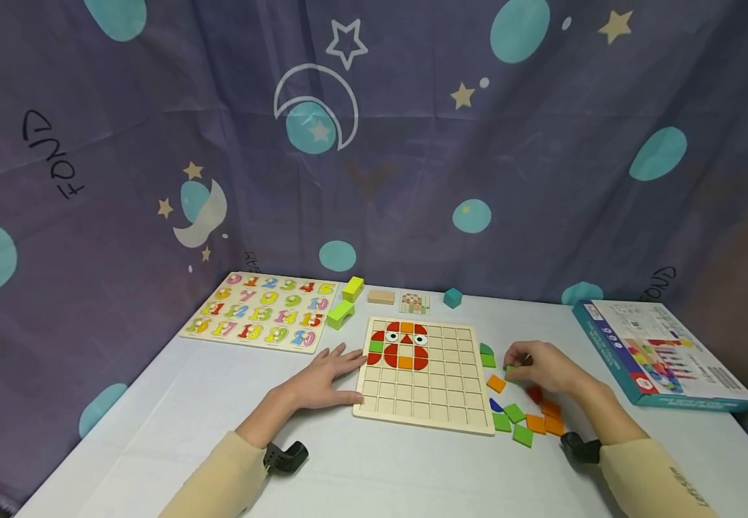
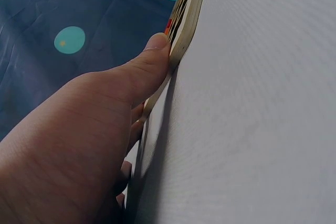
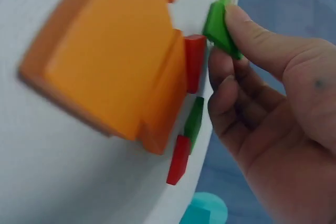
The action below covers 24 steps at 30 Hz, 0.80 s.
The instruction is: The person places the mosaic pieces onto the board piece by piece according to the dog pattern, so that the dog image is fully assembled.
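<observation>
So the left hand point(image 1: 323, 379) is lying loosely spread, fingers fairly straight, and it's touching the left edge of the wooden grid board point(image 1: 438, 403) with its index finger and thumb (the left wrist view is showing the thumb pressing right on that edge, other fingers partly hidden). The right hand point(image 1: 545, 365) is doing the pinching: thumb and fingertips are closing on a small green piece point(image 3: 218, 27) just off the board's right edge, with the other fingers curling in underneath. The board itself is sitting flat mid-table, with red, orange and green tiles point(image 1: 406, 363) filling part of its left side and bare squares running along the right and near sides. Moving room is looking tighter on the right: orange squares point(image 1: 554, 425), more green pieces point(image 1: 523, 436), a red piece point(image 1: 535, 394) and a blue piece point(image 1: 496, 405) are crowding between board and right forearm, a few practically hugging the board's edge. Over on the left, the number puzzle point(image 1: 263, 309) is sitting near the left fingertips. White tabletop point(image 1: 399, 475) is stretching between the forearms along the near edge, and the teal-sided box point(image 1: 685, 360) is resting well off to the right.
</observation>
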Each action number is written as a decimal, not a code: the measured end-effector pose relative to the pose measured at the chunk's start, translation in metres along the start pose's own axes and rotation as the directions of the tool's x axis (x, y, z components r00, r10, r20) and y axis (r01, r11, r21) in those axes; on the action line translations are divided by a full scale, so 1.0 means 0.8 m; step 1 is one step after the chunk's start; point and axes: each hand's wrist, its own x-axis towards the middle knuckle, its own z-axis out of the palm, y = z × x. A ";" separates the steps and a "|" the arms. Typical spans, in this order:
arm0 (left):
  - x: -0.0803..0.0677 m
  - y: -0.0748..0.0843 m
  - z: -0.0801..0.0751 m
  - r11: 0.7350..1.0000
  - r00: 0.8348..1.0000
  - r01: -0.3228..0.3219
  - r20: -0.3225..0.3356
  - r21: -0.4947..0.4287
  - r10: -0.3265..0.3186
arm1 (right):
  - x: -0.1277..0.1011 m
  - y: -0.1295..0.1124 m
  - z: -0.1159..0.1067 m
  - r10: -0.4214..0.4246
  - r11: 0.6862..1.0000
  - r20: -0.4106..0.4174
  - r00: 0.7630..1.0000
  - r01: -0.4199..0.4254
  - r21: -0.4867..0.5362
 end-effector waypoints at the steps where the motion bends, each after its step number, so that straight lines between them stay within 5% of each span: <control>1: 0.000 0.000 0.000 1.000 1.000 0.000 -0.001 -0.001 0.000 | 0.000 -0.001 -0.001 -0.007 1.000 -0.004 1.000 0.007 0.010; 10: 0.000 -0.003 0.000 1.000 1.000 -0.008 -0.006 0.001 0.008 | 0.007 -0.031 -0.002 -0.074 0.993 -0.004 0.997 0.074 0.088; 24: 0.000 -0.004 0.002 1.000 1.000 -0.005 -0.007 -0.001 0.005 | 0.044 -0.109 0.051 -0.262 0.953 0.041 0.964 0.252 0.168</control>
